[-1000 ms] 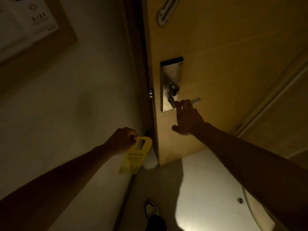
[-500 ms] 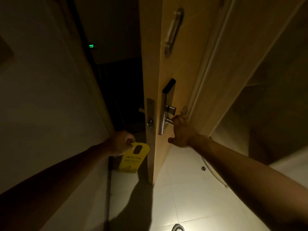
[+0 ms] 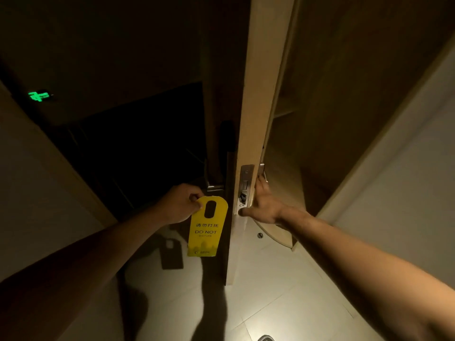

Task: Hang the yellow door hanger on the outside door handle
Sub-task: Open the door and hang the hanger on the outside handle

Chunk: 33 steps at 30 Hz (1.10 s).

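Door held edge-on, hanger not yet on the handle

Left hand [image 3: 181,203] pinches the yellow door hanger [image 3: 206,226] by its top corner, just at 5 o'clock of the outside door handle [image 3: 214,187]; right hand [image 3: 264,204], arm outstretched, fingers spread, braces the door [image 3: 258,94].

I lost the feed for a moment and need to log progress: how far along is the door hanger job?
Done: the door stands open, edge-on, with the right hand holding it by the inside handle. In hand: the left hand pinches the yellow door hanger at its top, just below the outside handle. Left: slip its slot over that handle and let go.
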{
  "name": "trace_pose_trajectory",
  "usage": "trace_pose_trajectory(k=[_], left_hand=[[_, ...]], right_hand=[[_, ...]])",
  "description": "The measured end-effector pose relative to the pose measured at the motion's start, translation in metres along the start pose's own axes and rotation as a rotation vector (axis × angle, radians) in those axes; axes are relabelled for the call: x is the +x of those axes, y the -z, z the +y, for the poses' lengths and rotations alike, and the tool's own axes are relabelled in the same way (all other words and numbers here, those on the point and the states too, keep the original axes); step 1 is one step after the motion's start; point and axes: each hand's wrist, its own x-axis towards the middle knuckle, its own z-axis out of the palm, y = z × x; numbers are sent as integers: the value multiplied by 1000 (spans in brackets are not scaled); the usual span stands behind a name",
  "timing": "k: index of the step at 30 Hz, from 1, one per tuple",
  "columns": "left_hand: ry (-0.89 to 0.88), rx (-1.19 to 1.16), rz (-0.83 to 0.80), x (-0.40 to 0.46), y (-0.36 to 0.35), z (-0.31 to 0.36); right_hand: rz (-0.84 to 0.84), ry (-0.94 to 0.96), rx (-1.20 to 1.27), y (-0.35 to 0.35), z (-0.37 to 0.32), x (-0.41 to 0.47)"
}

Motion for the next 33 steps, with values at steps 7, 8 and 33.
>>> trace_pose_trajectory(k=[7,8,33], left_hand=[[-120,64,-73,42,-33,75],[-140,66,-80,48,-37,87],[-297,26,-122,140,-42,186]], right_hand=[[202,-38,294,18,57,-41],[241,-26,354,24,62,-47],[587,-385,353,104,141,-52]])
